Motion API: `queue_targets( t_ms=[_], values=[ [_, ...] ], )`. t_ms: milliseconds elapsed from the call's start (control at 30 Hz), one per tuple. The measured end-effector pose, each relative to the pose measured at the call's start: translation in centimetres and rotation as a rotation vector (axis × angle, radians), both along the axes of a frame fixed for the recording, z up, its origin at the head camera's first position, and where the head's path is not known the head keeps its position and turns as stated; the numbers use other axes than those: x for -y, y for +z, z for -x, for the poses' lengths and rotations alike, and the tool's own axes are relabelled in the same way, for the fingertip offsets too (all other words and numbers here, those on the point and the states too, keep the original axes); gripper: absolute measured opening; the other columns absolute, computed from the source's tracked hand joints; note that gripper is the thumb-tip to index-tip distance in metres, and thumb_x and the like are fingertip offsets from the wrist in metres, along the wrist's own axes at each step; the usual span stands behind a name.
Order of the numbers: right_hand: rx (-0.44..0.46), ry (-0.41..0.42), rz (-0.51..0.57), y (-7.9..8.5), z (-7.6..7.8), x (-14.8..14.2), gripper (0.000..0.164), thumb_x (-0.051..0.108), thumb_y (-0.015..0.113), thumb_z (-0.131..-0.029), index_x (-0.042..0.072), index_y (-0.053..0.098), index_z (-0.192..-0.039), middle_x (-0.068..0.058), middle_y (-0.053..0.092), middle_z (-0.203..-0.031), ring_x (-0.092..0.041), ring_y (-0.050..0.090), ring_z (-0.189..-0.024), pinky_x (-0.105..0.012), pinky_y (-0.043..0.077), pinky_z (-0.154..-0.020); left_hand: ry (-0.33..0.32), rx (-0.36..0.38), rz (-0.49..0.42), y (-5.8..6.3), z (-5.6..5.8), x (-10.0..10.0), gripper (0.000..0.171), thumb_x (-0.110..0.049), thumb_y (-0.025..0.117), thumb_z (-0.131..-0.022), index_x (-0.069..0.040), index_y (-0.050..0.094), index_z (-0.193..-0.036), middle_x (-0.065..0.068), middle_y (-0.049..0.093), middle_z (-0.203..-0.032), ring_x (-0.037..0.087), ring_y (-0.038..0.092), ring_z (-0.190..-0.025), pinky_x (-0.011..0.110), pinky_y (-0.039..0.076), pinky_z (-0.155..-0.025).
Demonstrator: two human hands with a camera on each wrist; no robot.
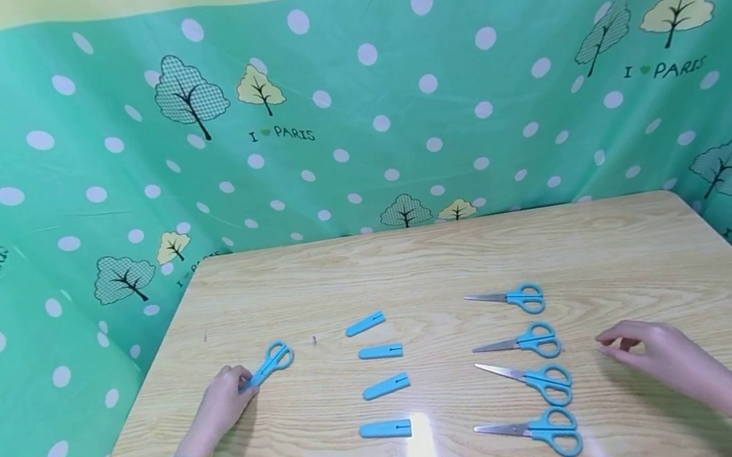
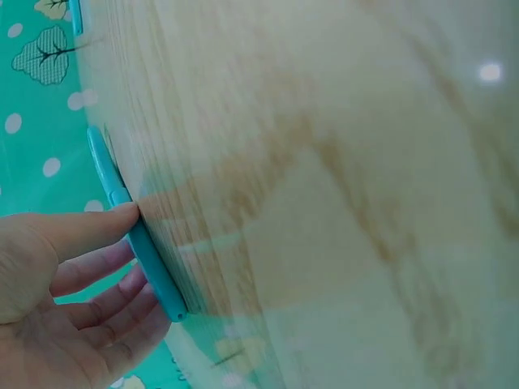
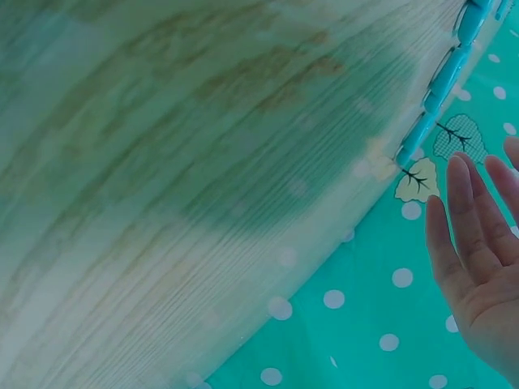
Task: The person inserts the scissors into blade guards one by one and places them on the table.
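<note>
These scissors look light blue throughout, rounded finger loops, blades tucked in a matching sheath; they're over on the left side of the worktop, left hand pinching the sheath end; right hand is just loosely relaxed, near four silver-bladed pairs.
</note>
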State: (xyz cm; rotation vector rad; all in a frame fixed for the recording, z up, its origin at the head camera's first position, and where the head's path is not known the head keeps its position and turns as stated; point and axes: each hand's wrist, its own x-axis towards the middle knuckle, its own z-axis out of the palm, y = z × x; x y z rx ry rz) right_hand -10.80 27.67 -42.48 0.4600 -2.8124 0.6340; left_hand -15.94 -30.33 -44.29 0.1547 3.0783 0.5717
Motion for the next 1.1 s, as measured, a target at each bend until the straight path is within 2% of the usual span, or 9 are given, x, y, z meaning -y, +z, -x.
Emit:
queue_targets(
  t_ms=[167,333,567,767,1100],
  values=[
    [0.044,-0.009,0.004,0.1,0.2,0.1,0.012,0.009,0.071,-0.073,0.007,0.068,-0.085,-0.001,0.066,-0.08,-0.007,0.056,-0.064,-0.028,0.048,-0.057,0.008,-0.011,0.011,0.2,0.0,-0.1,0.023,-0.007,0.065,-0.076,0.009,0.058,-0.092,0.013,0.055,-0.078,0.026,0.056,-0.07,0.04,0.047,-0.063],
    [0.111,-0.024,0.002,0.3,0.6,0.2,0.013,0.011,0.068,-0.076,0.006,0.068,-0.088,-0.004,0.066,-0.084,-0.012,0.058,-0.067,-0.028,0.048,-0.058,0.02,-0.061,0.014,0.6,0.1,-0.9,0.028,-0.011,0.064,-0.078,0.007,0.058,-0.098,0.017,0.057,-0.083,0.032,0.056,-0.075,0.043,0.047,-0.064],
    [0.195,-0.014,0.028,0.7,1.8,0.5,0.016,0.009,0.065,-0.078,0.003,0.066,-0.093,-0.008,0.066,-0.088,-0.016,0.058,-0.071,-0.028,0.048,-0.059,-0.006,-0.127,-0.068,1.4,1.0,-2.8,0.027,-0.011,0.06,-0.083,0.006,0.057,-0.103,0.019,0.058,-0.092,0.034,0.055,-0.085,0.046,0.045,-0.072],
    [0.179,0.027,0.04,0.6,3.1,0.6,0.017,0.006,0.063,-0.078,0.001,0.065,-0.094,-0.007,0.065,-0.086,-0.013,0.057,-0.069,-0.023,0.047,-0.056,-0.057,-0.104,-0.139,1.7,2.1,-4.7,0.028,-0.014,0.059,-0.084,0.005,0.057,-0.105,0.017,0.057,-0.095,0.032,0.055,-0.088,0.045,0.045,-0.076],
    [0.184,0.052,0.037,0.6,5.1,1.5,0.017,0.005,0.062,-0.079,-0.001,0.064,-0.096,-0.006,0.064,-0.083,-0.014,0.056,-0.069,-0.024,0.046,-0.056,-0.138,-0.082,-0.188,2.0,3.6,-8.1,0.027,-0.014,0.061,-0.083,0.002,0.057,-0.105,0.015,0.057,-0.099,0.029,0.054,-0.091,0.041,0.045,-0.077]
  ],
)
